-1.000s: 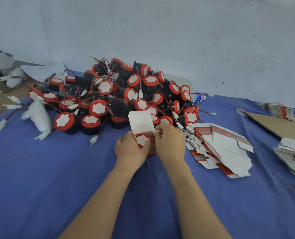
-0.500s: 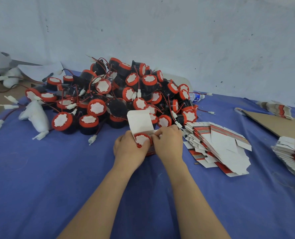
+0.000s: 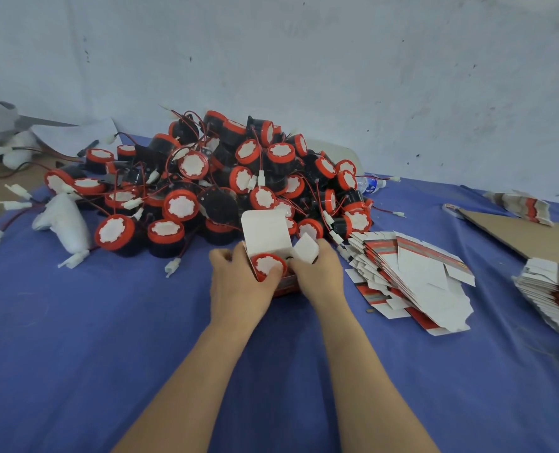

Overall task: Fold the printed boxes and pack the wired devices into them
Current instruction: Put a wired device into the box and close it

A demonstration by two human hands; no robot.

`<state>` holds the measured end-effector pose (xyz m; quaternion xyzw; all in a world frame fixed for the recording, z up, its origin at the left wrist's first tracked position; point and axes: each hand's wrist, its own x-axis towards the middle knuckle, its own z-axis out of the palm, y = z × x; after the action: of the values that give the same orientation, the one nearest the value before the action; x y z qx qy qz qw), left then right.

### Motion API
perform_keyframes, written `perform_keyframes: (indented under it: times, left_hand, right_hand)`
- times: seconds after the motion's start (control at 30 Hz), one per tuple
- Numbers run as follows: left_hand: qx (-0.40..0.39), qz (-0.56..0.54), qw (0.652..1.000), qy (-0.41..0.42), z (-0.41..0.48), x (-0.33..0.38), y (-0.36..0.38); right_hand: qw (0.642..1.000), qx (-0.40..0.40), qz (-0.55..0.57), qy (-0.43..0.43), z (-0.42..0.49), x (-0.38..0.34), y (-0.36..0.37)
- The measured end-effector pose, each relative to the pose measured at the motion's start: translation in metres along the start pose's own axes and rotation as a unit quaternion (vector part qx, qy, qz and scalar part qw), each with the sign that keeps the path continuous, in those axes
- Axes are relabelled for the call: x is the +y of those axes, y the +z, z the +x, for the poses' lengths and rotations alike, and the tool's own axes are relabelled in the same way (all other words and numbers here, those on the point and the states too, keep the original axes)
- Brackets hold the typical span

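Box (image 3: 265, 235): matt white card inside. Device caps (image 3: 180, 206): glossy red plastic. Table cover (image 3: 75, 338): matt blue cloth.

1. The left forearm (image 3: 206, 371) and the right forearm (image 3: 366, 371), both bare, rise from the bottom edge and converge toward the middle.
2. The left hand (image 3: 238, 284) is curled round the left side of the open box (image 3: 263, 230), back of the hand up, thumb laid across the opening.
3. The right hand (image 3: 322, 273) is curled at the box's right side, its fingers pinching the side flap (image 3: 305, 251).
4. The two hands lie side by side, close together.
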<state>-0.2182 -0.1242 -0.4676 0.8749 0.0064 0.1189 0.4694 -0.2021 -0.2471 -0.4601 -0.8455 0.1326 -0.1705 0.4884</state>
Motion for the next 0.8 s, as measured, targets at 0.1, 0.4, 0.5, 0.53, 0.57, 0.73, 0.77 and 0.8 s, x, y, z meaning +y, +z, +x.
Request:
perform_keyframes:
  times: [0.1, 0.4, 0.5, 0.53, 0.57, 0.73, 0.77, 0.8]
  left_hand:
    - [0.032, -0.075, 0.996, 0.026, 0.002, -0.001, 0.0]
    - [-0.03, -0.147, 0.986, 0.077, 0.009, -0.013, -0.004]
    - [-0.075, -0.181, 0.978, 0.064, 0.009, -0.013, -0.006]
    - [-0.073, -0.197, 0.976, 0.054, 0.009, -0.012, -0.007]
    - [-0.071, -0.207, 0.975, 0.044, 0.009, -0.011, -0.007]
    - [-0.068, -0.224, 0.972, 0.015, 0.014, -0.012, -0.006]
    - [-0.066, -0.221, 0.973, 0.013, 0.014, -0.013, -0.005]
    - [-0.064, -0.217, 0.974, 0.012, 0.014, -0.013, -0.004]
  right_hand:
    - [0.993, -0.028, -0.046, -0.101, -0.008, 0.001, -0.002]
    - [0.988, -0.129, 0.065, -0.057, -0.013, 0.003, -0.016]
    - [0.988, -0.123, 0.085, -0.025, -0.013, 0.005, -0.013]
    - [0.986, -0.125, 0.108, -0.012, -0.013, 0.005, -0.013]
    - [0.983, -0.131, 0.127, -0.005, -0.013, 0.006, -0.013]
    - [0.98, -0.147, 0.129, -0.043, -0.012, 0.006, -0.014]
    - [0.979, -0.147, 0.13, -0.05, -0.013, 0.005, -0.014]
    - [0.98, -0.148, 0.125, -0.054, -0.013, 0.004, -0.013]
